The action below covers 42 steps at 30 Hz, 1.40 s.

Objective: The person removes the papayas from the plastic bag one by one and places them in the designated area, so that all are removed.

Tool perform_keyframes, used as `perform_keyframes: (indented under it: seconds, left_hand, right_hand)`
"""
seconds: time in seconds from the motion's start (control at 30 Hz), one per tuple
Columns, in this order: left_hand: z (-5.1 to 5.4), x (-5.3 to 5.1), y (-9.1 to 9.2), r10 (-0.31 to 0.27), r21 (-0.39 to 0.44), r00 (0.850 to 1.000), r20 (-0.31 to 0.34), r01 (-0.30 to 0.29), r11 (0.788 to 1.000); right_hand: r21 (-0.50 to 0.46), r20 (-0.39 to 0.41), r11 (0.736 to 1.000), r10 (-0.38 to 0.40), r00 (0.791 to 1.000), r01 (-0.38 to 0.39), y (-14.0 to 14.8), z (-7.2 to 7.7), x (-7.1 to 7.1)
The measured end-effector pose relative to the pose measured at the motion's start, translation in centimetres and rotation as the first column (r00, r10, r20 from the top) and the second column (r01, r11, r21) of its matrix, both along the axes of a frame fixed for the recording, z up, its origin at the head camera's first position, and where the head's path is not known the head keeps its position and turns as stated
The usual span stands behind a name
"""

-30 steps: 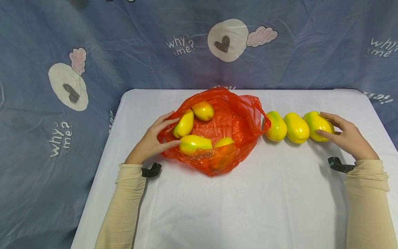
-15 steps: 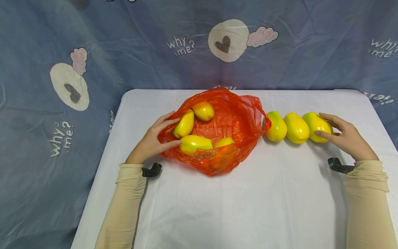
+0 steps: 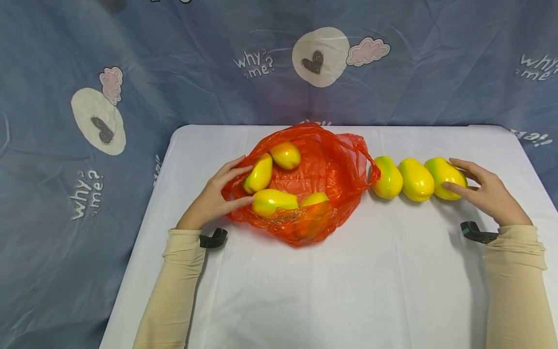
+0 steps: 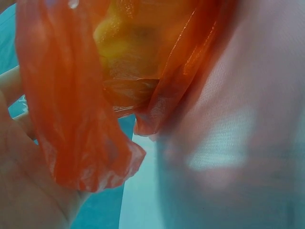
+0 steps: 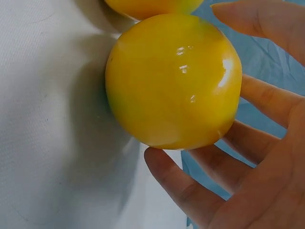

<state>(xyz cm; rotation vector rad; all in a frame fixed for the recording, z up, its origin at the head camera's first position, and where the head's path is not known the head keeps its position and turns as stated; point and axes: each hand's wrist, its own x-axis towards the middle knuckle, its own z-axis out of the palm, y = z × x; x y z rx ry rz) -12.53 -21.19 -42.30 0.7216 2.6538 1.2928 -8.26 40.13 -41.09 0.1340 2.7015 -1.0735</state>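
– Honestly, your right hand [image 3: 494, 196] looks well placed: relaxed, spread around the rightmost fruit [image 3: 441, 182] at center right of the frame. Can't tell how firmly it's touching, though.

– Yeah, and that one sits right against the middle fruit [image 3: 417, 180], so I'd go gentle and move it straight up if it needs lifting. Shove it sideways and you'll probably roll the whole row.

– What about your left hand [image 3: 209, 196], center left? Fingers long and spread at the edge of the red bag [image 3: 348, 196], no firm grip that I can see.

– Good as a light stop, imo. Plastic's floppy, so pressing could fold the mouth over the four fruits inside [image 3: 273, 199]. Also watch the bag's loop [image 3: 370, 182] by the row's leftmost fruit [image 3: 389, 177]; snagging it might drag everything.
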Motion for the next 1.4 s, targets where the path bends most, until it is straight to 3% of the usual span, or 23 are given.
perform_keyframes:
  seconds: [0.17, 0.43, 0.67, 1.0, 1.4]
  left_hand:
    - [0.0, 0.0, 0.0, -0.001, 0.004, 1.0, 0.001, 0.001, 1.0]
    - [-0.1, -0.1, -0.1, 0.001, 0.003, 1.0, -0.001, -0.001, 1.0]
    - [0.0, 0.0, -0.1, -0.003, 0.014, 1.0, -0.006, 0.003, 1.0]
    - [0.1, 0.1, -0.1, -0.006, 0.022, 1.0, 0.006, 0.006, 1.0]
    - [0.1, 0.1, 0.0, -0.005, 0.017, 1.0, -0.003, 0.005, 1.0]
  right_hand:
    - [0.012, -0.038, 1.0, -0.002, 0.999, 0.003, 0.1, 0.3, 0.1]
    - [0.038, -0.215, 0.999, -0.025, 0.976, 0.034, -0.7, 0.6, 0.1]
    - [0.085, -0.262, 0.995, -0.035, 0.965, 0.059, -2.1, 1.8, -0.1]
    - [0.078, -0.308, 0.997, 0.039, 0.951, -0.015, -3.7, 3.1, -0.3]
    - [0.045, -0.304, 0.988, 0.154, 0.94, -0.148, -6.8, 4.4, -1.1]
